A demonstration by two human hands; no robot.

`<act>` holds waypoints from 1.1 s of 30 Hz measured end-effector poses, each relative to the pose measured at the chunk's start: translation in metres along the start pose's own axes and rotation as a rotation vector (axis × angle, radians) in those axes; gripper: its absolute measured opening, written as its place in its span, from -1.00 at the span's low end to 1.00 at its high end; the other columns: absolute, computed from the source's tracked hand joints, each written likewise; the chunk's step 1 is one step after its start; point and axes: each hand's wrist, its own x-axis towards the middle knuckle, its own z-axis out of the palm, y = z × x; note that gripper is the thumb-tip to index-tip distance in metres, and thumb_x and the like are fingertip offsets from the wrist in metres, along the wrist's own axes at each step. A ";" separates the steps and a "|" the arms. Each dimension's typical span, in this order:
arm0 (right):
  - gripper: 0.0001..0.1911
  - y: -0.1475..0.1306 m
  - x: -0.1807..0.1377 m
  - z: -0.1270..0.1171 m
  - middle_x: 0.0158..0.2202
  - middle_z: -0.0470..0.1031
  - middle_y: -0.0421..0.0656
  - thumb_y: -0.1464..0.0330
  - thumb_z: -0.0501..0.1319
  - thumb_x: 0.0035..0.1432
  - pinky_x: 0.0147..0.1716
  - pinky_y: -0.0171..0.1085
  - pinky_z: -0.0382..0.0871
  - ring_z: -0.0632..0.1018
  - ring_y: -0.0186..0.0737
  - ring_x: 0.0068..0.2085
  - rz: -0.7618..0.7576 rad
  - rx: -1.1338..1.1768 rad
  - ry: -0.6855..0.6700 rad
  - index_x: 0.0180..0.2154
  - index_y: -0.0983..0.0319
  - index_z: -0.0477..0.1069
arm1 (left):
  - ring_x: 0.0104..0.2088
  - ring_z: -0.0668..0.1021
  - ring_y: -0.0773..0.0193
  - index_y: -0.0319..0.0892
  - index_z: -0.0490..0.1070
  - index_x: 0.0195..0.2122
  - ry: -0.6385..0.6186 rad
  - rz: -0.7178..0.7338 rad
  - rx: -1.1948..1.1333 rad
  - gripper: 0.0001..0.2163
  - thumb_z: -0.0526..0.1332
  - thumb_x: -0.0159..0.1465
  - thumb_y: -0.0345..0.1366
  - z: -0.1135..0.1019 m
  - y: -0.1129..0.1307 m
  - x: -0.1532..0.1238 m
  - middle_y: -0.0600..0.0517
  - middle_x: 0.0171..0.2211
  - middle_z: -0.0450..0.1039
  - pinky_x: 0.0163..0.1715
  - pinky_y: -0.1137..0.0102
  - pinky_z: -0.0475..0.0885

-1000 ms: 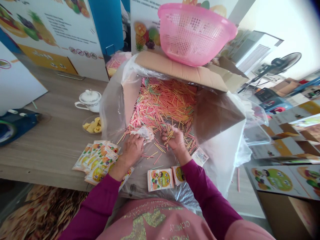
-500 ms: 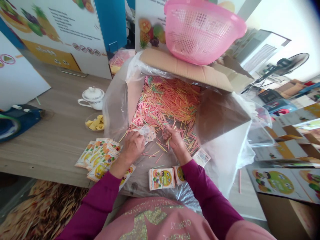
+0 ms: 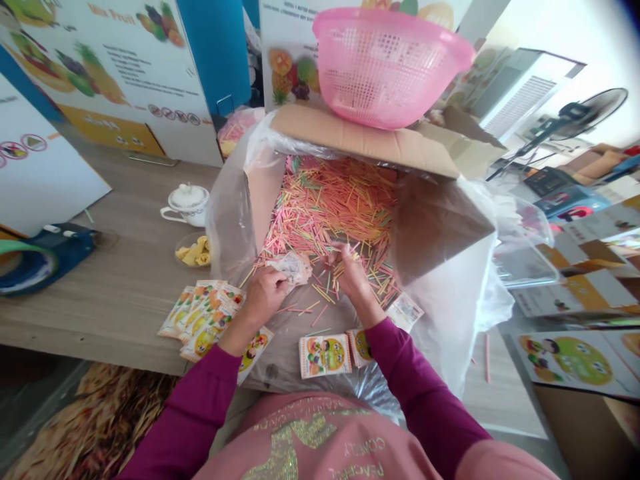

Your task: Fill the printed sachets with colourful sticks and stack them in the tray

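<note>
A cardboard box [image 3: 440, 227] lined with clear plastic lies open on its side, full of thin pink, yellow and green sticks [image 3: 333, 203]. My left hand [image 3: 267, 293] is closed on a small clear packet [image 3: 293, 267] at the box mouth. My right hand [image 3: 350, 270] rests in the loose sticks with fingers pinched round a few of them. Printed packets [image 3: 325, 353] lie on the plastic just before my arms. A fanned stack of printed packets [image 3: 203, 317] lies left of my left wrist.
A pink plastic basket [image 3: 387, 63] sits on the box's top flap. On the wooden table [image 3: 120, 280] stand a white lidded cup [image 3: 186, 202], a small dish of yellow snacks [image 3: 194, 252] and a blue tape dispenser [image 3: 37, 257]. Printed fruit boards stand behind; cartons and a fan stand right.
My right hand has moved slightly up and left in the sticks, toward the packet in my left hand. The camera shifted a little.
</note>
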 end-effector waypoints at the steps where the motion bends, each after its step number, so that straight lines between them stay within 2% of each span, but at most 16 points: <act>1: -0.54 -0.004 0.000 -0.001 -0.51 0.44 -0.30 -0.09 0.45 0.17 -0.35 -0.25 0.47 0.57 -0.25 -0.39 -0.021 0.003 0.009 -0.19 0.13 0.52 | -0.20 0.62 0.10 -0.10 0.63 -0.39 0.021 -0.009 -0.028 -0.84 0.26 0.28 -0.39 0.001 -0.001 0.001 -0.05 -0.35 0.63 -0.08 0.24 0.51; 3: -0.62 -0.014 0.001 -0.003 -0.51 0.39 -0.32 -0.04 0.43 0.23 -0.35 -0.27 0.46 0.52 -0.29 -0.42 -0.067 0.025 0.044 -0.21 0.11 0.50 | -0.17 0.63 0.08 -0.10 0.65 -0.36 0.046 -0.015 -0.030 -0.87 0.29 0.28 -0.38 0.001 0.000 0.000 -0.05 -0.32 0.64 -0.05 0.23 0.52; 4: -0.66 -0.019 0.001 -0.003 -0.55 0.31 -0.35 -0.01 0.42 0.26 -0.37 -0.28 0.44 0.46 -0.32 -0.47 -0.088 0.044 0.066 -0.22 0.10 0.49 | -0.15 0.63 0.06 -0.10 0.65 -0.34 0.044 -0.010 -0.006 -0.87 0.29 0.30 -0.36 0.001 0.001 0.000 -0.07 -0.30 0.65 -0.03 0.22 0.51; 7: -0.72 -0.032 -0.001 -0.004 -0.63 -0.02 -0.44 0.06 0.39 0.32 -0.49 -0.34 0.31 0.12 -0.40 -0.62 -0.110 0.123 0.113 -0.24 0.09 0.47 | -0.09 0.63 0.01 -0.10 0.66 -0.30 -0.033 0.020 0.120 -0.86 0.28 0.35 -0.32 -0.001 0.009 -0.003 -0.11 -0.22 0.66 0.00 0.18 0.50; 9: -0.71 -0.036 -0.003 -0.003 -0.65 -0.15 -0.46 0.06 0.36 0.35 -0.58 -0.37 0.18 -0.05 -0.39 -0.63 -0.062 0.167 0.111 -0.26 0.10 0.45 | -0.05 0.62 -0.02 -0.10 0.66 -0.28 -0.099 0.038 0.200 -0.85 0.27 0.38 -0.30 -0.003 0.012 -0.005 -0.13 -0.17 0.65 0.01 0.15 0.49; 12: -0.64 -0.035 -0.007 0.000 -0.66 -0.20 -0.47 0.01 0.28 0.42 -0.60 -0.38 0.13 -0.13 -0.38 -0.62 0.057 0.220 0.094 -0.31 0.12 0.41 | -0.05 0.62 -0.04 -0.11 0.66 -0.26 -0.146 0.069 0.230 -0.82 0.26 0.42 -0.24 -0.006 0.010 -0.006 -0.16 -0.14 0.65 0.00 0.14 0.49; 15: -0.56 -0.030 -0.010 0.007 -0.66 -0.17 -0.46 -0.03 0.16 0.50 -0.59 -0.38 0.16 -0.11 -0.37 -0.62 0.127 0.281 0.080 -0.29 0.14 0.43 | -0.08 0.62 0.01 -0.11 0.65 -0.29 -0.129 0.075 0.181 -0.81 0.25 0.41 -0.26 -0.006 0.002 -0.005 -0.13 -0.15 0.65 -0.02 0.19 0.49; 18: -0.52 -0.027 -0.015 0.017 -0.63 -0.04 -0.42 -0.07 0.08 0.53 -0.58 -0.39 0.18 0.02 -0.36 -0.62 0.164 0.325 0.057 -0.25 0.14 0.45 | -0.13 0.62 0.07 -0.10 0.60 -0.45 -0.070 0.054 0.091 -0.76 0.27 0.37 -0.31 -0.003 -0.006 -0.004 -0.09 -0.26 0.64 -0.03 0.22 0.49; 21: -0.52 -0.029 -0.021 0.028 -0.61 0.01 -0.40 -0.08 0.08 0.52 -0.59 -0.39 0.18 0.09 -0.35 -0.60 0.198 0.337 0.037 -0.24 0.14 0.43 | -0.27 0.60 0.15 -0.11 0.55 -0.56 0.008 0.012 -0.114 -0.76 0.34 0.28 -0.33 -0.002 -0.007 -0.002 -0.02 -0.41 0.59 -0.15 0.28 0.49; 23: -0.54 -0.033 -0.026 0.036 -0.62 -0.04 -0.42 -0.08 0.13 0.50 -0.60 -0.42 0.13 0.04 -0.37 -0.61 0.198 0.327 0.029 -0.26 0.14 0.41 | -0.40 0.55 0.23 -0.11 0.54 -0.58 0.075 -0.038 -0.288 -0.80 0.41 0.19 -0.32 -0.003 -0.004 -0.002 0.04 -0.50 0.55 -0.28 0.33 0.46; 25: -0.56 -0.037 -0.031 0.044 -0.62 -0.10 -0.44 -0.05 0.14 0.51 -0.62 -0.43 0.05 -0.03 -0.39 -0.61 0.165 0.323 0.020 -0.27 0.15 0.40 | -0.48 0.50 0.29 -0.11 0.54 -0.58 0.121 -0.085 -0.449 -0.82 0.47 0.11 -0.29 -0.005 0.002 -0.003 0.09 -0.54 0.52 -0.36 0.36 0.42; 28: -0.53 -0.044 -0.038 0.058 -0.63 -0.15 -0.45 -0.02 0.08 0.55 -0.63 -0.42 0.01 -0.08 -0.38 -0.62 0.077 0.308 0.006 -0.31 0.15 0.40 | -0.53 0.46 0.32 -0.12 0.56 -0.56 0.114 -0.140 -0.647 -0.82 0.50 0.06 -0.23 -0.010 0.016 -0.005 0.12 -0.58 0.50 -0.44 0.39 0.39; 30: -0.49 -0.046 -0.042 0.068 -0.64 -0.12 -0.44 -0.08 0.06 0.53 -0.59 -0.39 0.11 0.00 -0.37 -0.63 -0.009 0.257 -0.011 -0.31 0.13 0.42 | -0.56 0.44 0.33 -0.12 0.55 -0.56 0.086 -0.177 -0.754 -0.81 0.51 0.03 -0.20 -0.014 0.026 -0.007 0.13 -0.61 0.47 -0.49 0.41 0.35; 33: -0.43 -0.045 -0.046 0.079 -0.67 0.04 -0.40 -0.21 0.11 0.42 -0.43 -0.32 0.34 0.28 -0.32 -0.57 -0.174 0.102 -0.037 -0.29 0.12 0.47 | -0.57 0.42 0.35 -0.13 0.55 -0.56 0.045 -0.231 -0.883 -0.80 0.52 0.01 -0.20 -0.017 0.040 -0.010 0.14 -0.62 0.45 -0.54 0.43 0.30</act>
